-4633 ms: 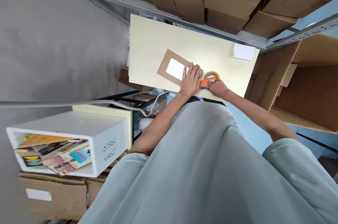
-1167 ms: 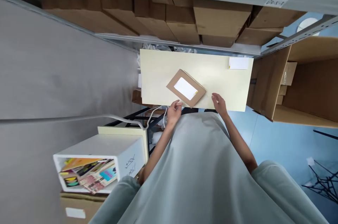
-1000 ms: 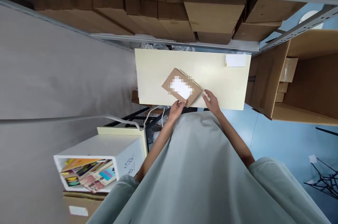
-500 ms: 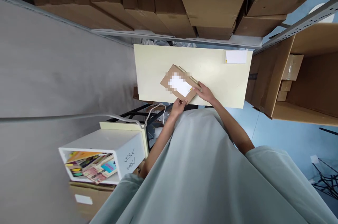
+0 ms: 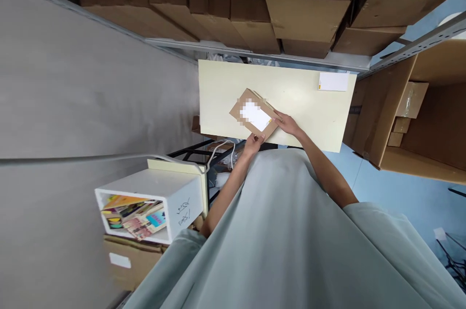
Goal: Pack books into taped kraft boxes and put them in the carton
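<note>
A small brown cardboard box [image 5: 267, 133] with a white label [image 5: 257, 115] on its top face is tilted at an angle over the pale table [image 5: 306, 105]. My left hand [image 5: 254, 144] pinches its near edge, thumb on top. At its right end, my right hand [image 5: 287, 123] grips the side, with the thumb close to the label. The fingers under the box are hidden. Whether the box rests on the table or is slightly raised I cannot tell.
A white slip [image 5: 333, 81] lies at the table's back right corner. Above, a metal shelf holds several cardboard boxes [image 5: 307, 13]. To the right stands a large open carton [image 5: 396, 105]. On the left are a white bin of papers [image 5: 185, 207], a grey cable [image 5: 109, 157] and a wall.
The whole view has shifted slightly, so everything sits a little farther right. Both hands keep their hold on the box, which lies at nearly the same angle.
</note>
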Action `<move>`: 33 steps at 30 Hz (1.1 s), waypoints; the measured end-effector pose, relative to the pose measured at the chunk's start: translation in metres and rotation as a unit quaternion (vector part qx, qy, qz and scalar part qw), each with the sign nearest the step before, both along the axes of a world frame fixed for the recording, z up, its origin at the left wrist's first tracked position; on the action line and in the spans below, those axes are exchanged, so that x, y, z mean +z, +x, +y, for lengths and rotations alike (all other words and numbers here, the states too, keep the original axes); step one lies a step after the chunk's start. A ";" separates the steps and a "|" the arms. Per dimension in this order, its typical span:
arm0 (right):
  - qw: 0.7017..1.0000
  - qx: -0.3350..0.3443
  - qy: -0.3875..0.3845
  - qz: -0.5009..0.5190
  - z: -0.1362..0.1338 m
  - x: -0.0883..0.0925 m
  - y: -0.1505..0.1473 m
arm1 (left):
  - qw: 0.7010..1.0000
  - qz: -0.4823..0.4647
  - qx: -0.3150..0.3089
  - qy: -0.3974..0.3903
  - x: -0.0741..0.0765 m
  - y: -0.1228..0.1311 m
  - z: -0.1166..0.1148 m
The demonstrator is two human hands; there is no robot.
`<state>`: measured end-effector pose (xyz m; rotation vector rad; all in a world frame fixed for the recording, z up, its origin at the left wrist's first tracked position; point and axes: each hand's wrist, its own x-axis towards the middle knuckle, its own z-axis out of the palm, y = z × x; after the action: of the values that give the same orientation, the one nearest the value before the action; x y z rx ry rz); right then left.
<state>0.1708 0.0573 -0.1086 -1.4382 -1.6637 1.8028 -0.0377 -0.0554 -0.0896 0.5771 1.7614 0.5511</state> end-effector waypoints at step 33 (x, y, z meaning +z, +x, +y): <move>0.915 0.061 0.262 -0.302 -0.022 0.100 -0.071 | 0.962 0.120 -0.131 0.207 0.058 -0.144 0.105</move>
<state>0.0993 0.0357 -0.0083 -1.7386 -2.3360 0.8516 -0.1817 0.0499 -0.0313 1.1953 1.7631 0.6880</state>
